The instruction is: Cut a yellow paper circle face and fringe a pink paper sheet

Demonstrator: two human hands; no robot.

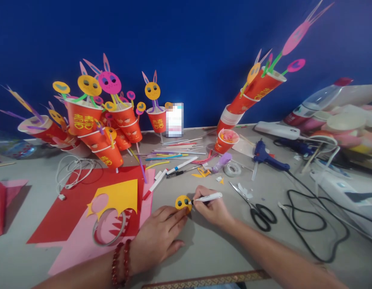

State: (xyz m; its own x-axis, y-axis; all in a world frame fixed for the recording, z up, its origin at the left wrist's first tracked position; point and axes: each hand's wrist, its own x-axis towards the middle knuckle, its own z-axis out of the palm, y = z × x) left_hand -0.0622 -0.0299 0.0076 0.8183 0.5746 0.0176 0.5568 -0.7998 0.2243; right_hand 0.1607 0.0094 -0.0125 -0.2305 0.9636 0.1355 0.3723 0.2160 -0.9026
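Note:
A small round yellow paper face [180, 200] with two dark eyes lies on the grey table. My left hand [158, 237] rests flat, fingers stretched out, and its fingertips press on the lower left edge of the disc. Pinched in my right hand [214, 210] is a white marker pen [210, 196] with a dark front end. The pen's tip is at the right eye of the face; whether it touches the paper I cannot tell. To the right of that hand lie scissors [258, 214] with black handles, blades apart.
Red paper cups [83, 114] holding rabbit-faced figures stand at the back left. Cut yellow card [122, 192] and a tape ring [97, 237] lie on red and pink sheets. Markers [156, 184], a blue glue gun [268, 156] and its black cable [309, 192] occupy the table.

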